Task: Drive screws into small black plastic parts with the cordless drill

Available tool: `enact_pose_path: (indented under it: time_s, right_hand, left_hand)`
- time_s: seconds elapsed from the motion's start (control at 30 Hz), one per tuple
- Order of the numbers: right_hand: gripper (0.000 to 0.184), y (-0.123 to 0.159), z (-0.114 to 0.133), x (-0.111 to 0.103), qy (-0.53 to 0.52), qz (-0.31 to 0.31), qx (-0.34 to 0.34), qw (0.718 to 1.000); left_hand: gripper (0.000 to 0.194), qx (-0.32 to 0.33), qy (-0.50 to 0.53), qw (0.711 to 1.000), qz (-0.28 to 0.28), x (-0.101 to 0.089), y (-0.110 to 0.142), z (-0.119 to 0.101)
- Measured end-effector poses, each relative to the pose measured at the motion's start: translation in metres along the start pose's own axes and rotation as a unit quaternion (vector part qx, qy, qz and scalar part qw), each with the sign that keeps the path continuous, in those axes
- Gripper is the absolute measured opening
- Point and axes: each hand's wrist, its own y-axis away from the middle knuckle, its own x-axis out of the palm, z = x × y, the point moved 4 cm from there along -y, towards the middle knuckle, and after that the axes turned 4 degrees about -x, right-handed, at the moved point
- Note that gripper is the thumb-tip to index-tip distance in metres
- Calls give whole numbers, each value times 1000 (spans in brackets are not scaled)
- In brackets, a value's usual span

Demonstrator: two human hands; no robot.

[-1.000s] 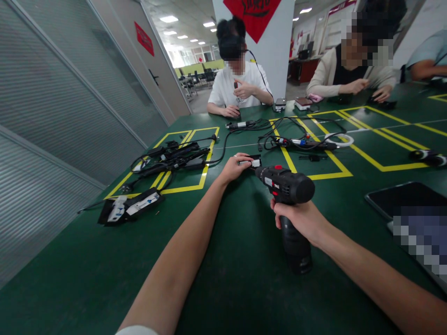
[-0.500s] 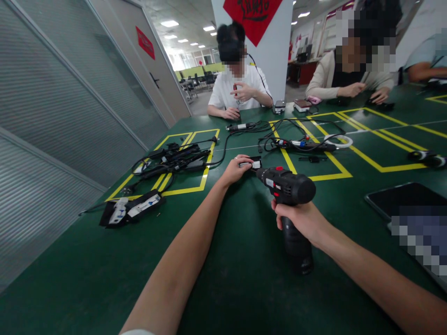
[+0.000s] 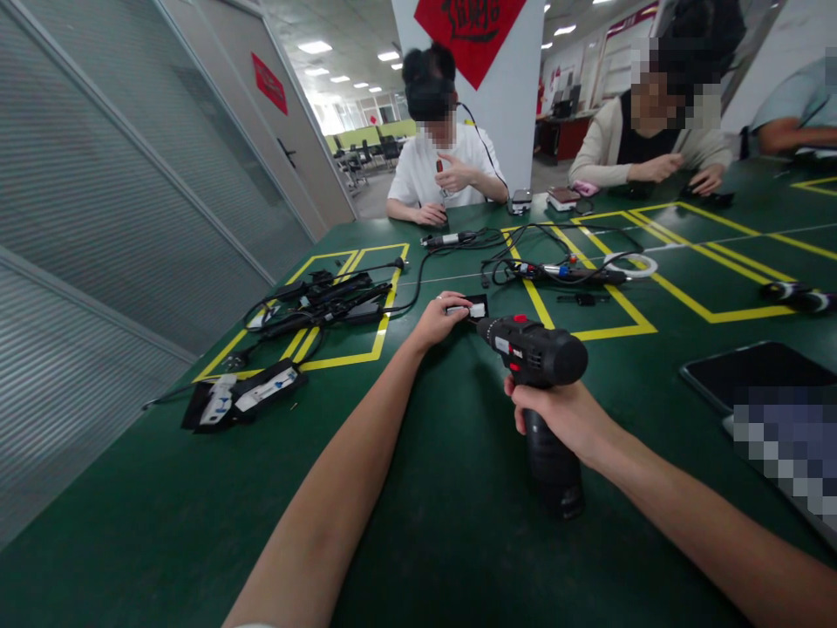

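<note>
My right hand [image 3: 566, 417] is wrapped round the grip of a black cordless drill [image 3: 540, 353] with a red switch on top. The drill's nose points at a small black-and-white part [image 3: 469, 308] lying on the green table [image 3: 196, 488]. My left hand [image 3: 439, 319] reaches out and pinches that part from its left side, fingers closed on it.
A bundle of black cables and adapters [image 3: 327, 292] lies in a yellow-taped box to the left. An opened black device [image 3: 245, 392] sits nearer. More cables and a white ring [image 3: 637, 264] lie ahead. A dark tablet [image 3: 762, 371] is at right. Other people sit across the table.
Both hands and the drill stay almost where they were; only the view has shifted slightly.
</note>
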Motion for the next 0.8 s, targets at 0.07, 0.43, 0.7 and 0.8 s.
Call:
enact_pose_path:
  time_s: [0.07,0.43,0.7,0.8]
  right_hand:
    - [9,0,-1,0,-3,0,0,1000]
    - [6,3,5,1,16,-4,3,1000]
    - [7,1,3,2,19,-4,4,1000]
    - [6,1,3,2,18,1,-3,1000]
  left_hand:
    - [25,0,-2,1000,1,0,0,0]
    - [27,-6,5,1000,24,-1,0,2]
    - [28,-10,-2,1000,28,-1,0,0]
    - [28,-13,-1,1000,27,-1,0,1]
